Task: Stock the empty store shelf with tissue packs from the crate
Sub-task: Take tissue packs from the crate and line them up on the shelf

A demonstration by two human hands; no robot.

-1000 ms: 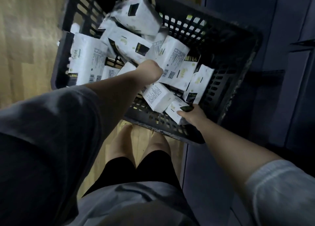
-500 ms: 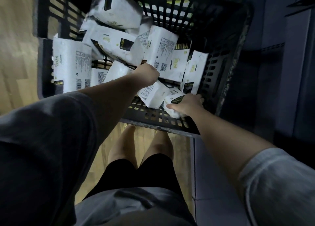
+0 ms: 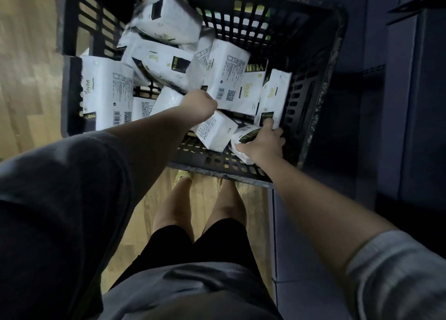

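A black lattice crate [image 3: 217, 173] stands on the floor in front of me and holds several white tissue packs [image 3: 225, 71] lying in a jumble. My left hand [image 3: 199, 107] reaches into the middle of the crate, its fingers curled down over the top end of a small tissue pack [image 3: 215, 134]; the fingertips are hidden. My right hand [image 3: 263, 144] is at the crate's near right corner and grips another tissue pack [image 3: 244, 136], thumb on its near side and fingers over the far side.
A dark blue shelf unit [image 3: 410, 102] rises just right of the crate. Wooden floor [image 3: 29, 54] lies to the left. My bare legs [image 3: 183, 206] stand right behind the crate's near rim.
My right hand slid forward over the pack in the near right corner and closed round it. My left hand drew back from the pile onto the small pack in the middle.
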